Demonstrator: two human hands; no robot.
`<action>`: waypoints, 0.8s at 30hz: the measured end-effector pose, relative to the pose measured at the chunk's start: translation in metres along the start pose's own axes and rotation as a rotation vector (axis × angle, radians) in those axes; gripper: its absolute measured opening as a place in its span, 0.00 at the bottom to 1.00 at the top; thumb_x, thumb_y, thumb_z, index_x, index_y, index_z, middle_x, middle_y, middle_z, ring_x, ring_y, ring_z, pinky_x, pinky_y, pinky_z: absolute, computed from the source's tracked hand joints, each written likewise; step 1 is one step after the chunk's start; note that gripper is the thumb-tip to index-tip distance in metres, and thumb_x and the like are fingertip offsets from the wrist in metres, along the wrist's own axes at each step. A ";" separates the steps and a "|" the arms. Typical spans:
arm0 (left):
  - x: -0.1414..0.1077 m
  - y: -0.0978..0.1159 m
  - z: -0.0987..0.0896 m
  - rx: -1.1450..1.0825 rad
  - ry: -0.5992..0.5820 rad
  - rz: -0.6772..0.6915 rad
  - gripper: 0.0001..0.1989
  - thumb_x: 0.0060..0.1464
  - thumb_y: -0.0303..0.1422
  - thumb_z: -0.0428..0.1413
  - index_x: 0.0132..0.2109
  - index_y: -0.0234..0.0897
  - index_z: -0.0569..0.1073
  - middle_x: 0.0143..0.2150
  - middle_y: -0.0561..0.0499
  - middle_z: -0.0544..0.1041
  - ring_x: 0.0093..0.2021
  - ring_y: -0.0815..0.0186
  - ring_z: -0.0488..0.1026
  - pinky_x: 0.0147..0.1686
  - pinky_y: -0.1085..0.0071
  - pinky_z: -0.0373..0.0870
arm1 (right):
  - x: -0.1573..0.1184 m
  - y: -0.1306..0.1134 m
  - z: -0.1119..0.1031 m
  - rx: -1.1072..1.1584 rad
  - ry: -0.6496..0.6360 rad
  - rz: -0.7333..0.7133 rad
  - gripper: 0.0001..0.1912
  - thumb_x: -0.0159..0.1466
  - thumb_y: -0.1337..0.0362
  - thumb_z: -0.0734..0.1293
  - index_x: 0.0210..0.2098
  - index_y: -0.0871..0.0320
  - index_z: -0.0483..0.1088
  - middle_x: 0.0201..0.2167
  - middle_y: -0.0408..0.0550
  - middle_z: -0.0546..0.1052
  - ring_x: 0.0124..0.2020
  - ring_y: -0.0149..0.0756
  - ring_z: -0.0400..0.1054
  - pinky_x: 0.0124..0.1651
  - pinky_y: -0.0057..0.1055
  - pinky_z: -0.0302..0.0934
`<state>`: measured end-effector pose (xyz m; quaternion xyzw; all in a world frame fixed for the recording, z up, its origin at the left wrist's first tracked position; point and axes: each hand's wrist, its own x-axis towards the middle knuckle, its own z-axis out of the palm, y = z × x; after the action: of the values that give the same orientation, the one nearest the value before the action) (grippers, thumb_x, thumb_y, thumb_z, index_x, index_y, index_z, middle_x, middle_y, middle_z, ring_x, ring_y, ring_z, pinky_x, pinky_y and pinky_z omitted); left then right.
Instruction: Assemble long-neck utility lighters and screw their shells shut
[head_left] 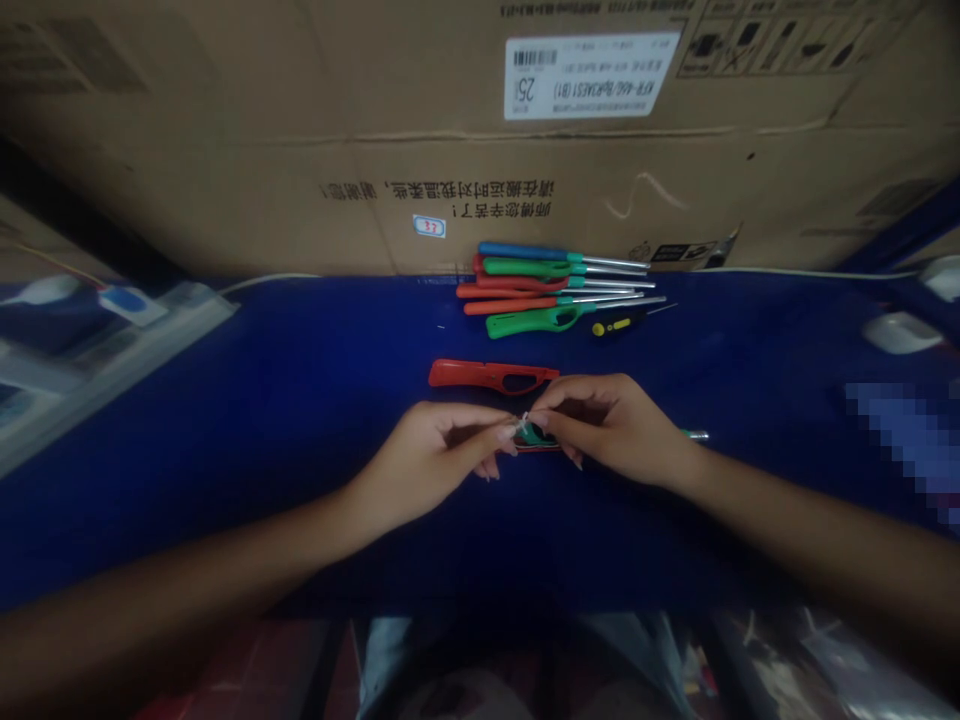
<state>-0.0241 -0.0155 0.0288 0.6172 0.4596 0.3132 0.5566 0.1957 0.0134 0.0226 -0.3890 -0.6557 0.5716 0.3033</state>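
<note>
My left hand and my right hand meet at the middle of the table, fingertips pinched together. Between them is a small whitish part, too small to name. Just beneath lies an opened gas lighter, showing teal inner parts and a red lower edge. Its metal tube end sticks out past my right wrist, while my fingers cover much of the body. Right behind my hands rests a loose red lighter handle shell with a trigger opening.
Several long-necked lighters in green, red, orange and blue lie at the back. Beside them is a black-and-yellow screwdriver. A large cardboard box stands behind the blue table. A whitish tray-like object sits left; a white item lies right.
</note>
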 end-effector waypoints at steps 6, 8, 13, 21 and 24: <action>-0.001 0.000 0.001 0.007 0.003 0.007 0.08 0.62 0.31 0.58 0.40 0.33 0.82 0.29 0.53 0.80 0.26 0.75 0.74 0.30 0.82 0.74 | -0.001 0.001 0.002 0.005 -0.003 -0.035 0.13 0.63 0.57 0.71 0.34 0.62 0.76 0.26 0.44 0.75 0.19 0.24 0.65 0.23 0.25 0.63; -0.001 0.000 0.002 0.012 0.004 0.013 0.08 0.62 0.31 0.59 0.40 0.33 0.82 0.30 0.52 0.80 0.27 0.75 0.74 0.30 0.81 0.74 | -0.001 0.001 0.003 0.005 -0.002 -0.042 0.13 0.63 0.57 0.71 0.34 0.63 0.76 0.26 0.45 0.75 0.19 0.24 0.65 0.24 0.25 0.63; -0.002 -0.002 0.001 0.030 0.001 0.013 0.09 0.62 0.32 0.58 0.42 0.33 0.82 0.32 0.51 0.81 0.27 0.74 0.74 0.30 0.80 0.74 | -0.002 0.001 0.003 -0.016 -0.010 -0.072 0.13 0.63 0.58 0.71 0.33 0.63 0.76 0.28 0.46 0.75 0.20 0.24 0.66 0.24 0.25 0.63; 0.002 0.001 -0.004 0.013 0.022 0.046 0.11 0.59 0.34 0.61 0.46 0.34 0.81 0.38 0.48 0.82 0.32 0.70 0.78 0.33 0.75 0.78 | 0.000 0.000 0.002 -0.011 -0.007 -0.051 0.11 0.65 0.58 0.70 0.36 0.62 0.76 0.20 0.39 0.71 0.17 0.24 0.64 0.22 0.23 0.63; 0.004 0.004 -0.015 0.118 0.030 0.065 0.12 0.58 0.36 0.62 0.47 0.35 0.81 0.43 0.47 0.81 0.36 0.66 0.80 0.35 0.73 0.78 | -0.001 -0.002 0.002 0.007 0.043 -0.064 0.12 0.65 0.58 0.69 0.40 0.62 0.76 0.19 0.38 0.71 0.15 0.23 0.63 0.19 0.23 0.61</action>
<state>-0.0355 -0.0058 0.0352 0.6587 0.4655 0.3124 0.5018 0.1938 0.0116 0.0243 -0.3791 -0.6591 0.5554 0.3368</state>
